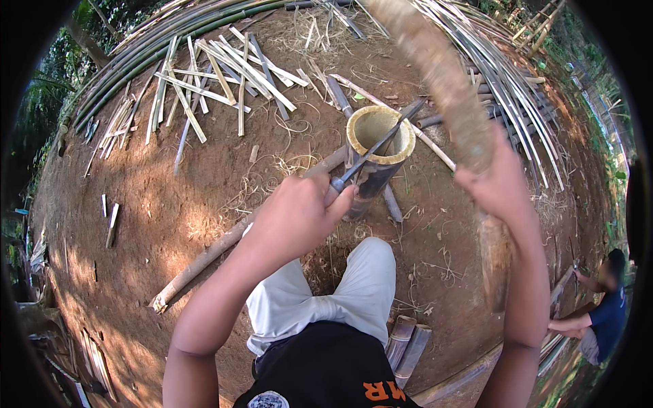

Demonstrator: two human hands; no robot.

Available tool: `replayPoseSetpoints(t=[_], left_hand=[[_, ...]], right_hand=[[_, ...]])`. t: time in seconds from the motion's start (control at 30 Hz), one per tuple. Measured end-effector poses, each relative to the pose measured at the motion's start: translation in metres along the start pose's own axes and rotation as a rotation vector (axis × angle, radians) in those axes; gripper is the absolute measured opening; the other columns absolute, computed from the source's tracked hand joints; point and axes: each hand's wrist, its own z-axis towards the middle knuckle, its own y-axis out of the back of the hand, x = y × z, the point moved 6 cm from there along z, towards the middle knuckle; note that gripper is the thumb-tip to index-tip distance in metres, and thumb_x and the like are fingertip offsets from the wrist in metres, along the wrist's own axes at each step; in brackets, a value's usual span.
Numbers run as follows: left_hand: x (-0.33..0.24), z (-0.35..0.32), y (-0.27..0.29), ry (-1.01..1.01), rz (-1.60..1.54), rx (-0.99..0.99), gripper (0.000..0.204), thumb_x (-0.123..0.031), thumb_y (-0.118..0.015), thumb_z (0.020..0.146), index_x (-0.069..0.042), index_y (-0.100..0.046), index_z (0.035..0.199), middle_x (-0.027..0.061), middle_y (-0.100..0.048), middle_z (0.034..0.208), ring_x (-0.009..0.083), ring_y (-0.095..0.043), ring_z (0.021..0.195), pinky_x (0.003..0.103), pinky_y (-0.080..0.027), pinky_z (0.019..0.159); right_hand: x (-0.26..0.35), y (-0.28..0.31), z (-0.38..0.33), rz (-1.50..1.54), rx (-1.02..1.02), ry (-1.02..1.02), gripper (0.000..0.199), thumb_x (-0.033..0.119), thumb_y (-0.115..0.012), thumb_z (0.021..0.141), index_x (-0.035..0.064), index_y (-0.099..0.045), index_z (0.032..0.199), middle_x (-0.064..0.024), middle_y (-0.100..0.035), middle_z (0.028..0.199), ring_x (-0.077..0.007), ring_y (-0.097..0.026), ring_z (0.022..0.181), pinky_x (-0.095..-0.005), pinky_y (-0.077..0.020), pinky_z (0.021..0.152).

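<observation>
We see reddish-brown dirt (170, 204) dappled with pale patches of sun. On it stands a bamboo tube (378, 146), yellow-tan at its rim and dark grey-green down its side. A dull grey blade (381, 141) lies across the rim. To the right, the raised club (442, 75) is mottled tan and brown. On the far left, the split strips (218, 78) are pale cream and light green, and the long poles (136, 61) behind them are dark green. Near us are light grey trousers (326, 299) and a black shirt (326, 367) with orange lettering. On the right a person (605, 309) wears dark blue.
</observation>
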Motion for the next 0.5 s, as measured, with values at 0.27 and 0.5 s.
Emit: replayPoseSetpoints(t=[0.27, 0.5], left_hand=[[0.0, -0.01, 0.01, -0.005, 0.045, 0.059, 0.046, -0.035, -0.072, 0.093, 0.004, -0.058, 0.072, 0.0213, -0.059, 0.059, 0.0438, -0.062, 0.06, 0.048, -0.051, 0.06], [0.007, -0.012, 0.01, 0.0, 0.015, 0.059, 0.033, -0.021, -0.074, 0.086, 0.004, -0.058, 0.072, 0.0246, -0.062, 0.065, 0.0448, -0.065, 0.065, 0.048, -0.052, 0.064]], right_hand=[[0.015, 0.008, -0.025, -0.092, 0.009, 0.113, 0.08, 0.016, -0.08, 0.071, -0.0086, -0.047, 0.14, -0.0261, -0.072, 0.099, -0.0316, -0.074, 0.086, -0.0395, -0.0564, 0.086], [0.033, 0.082, -0.025, 0.229, -0.412, 0.164, 0.068, 0.017, -0.081, 0.076, -0.0014, -0.053, 0.136, -0.0167, -0.07, 0.11, -0.0234, -0.07, 0.09, -0.0366, -0.0563, 0.084]])
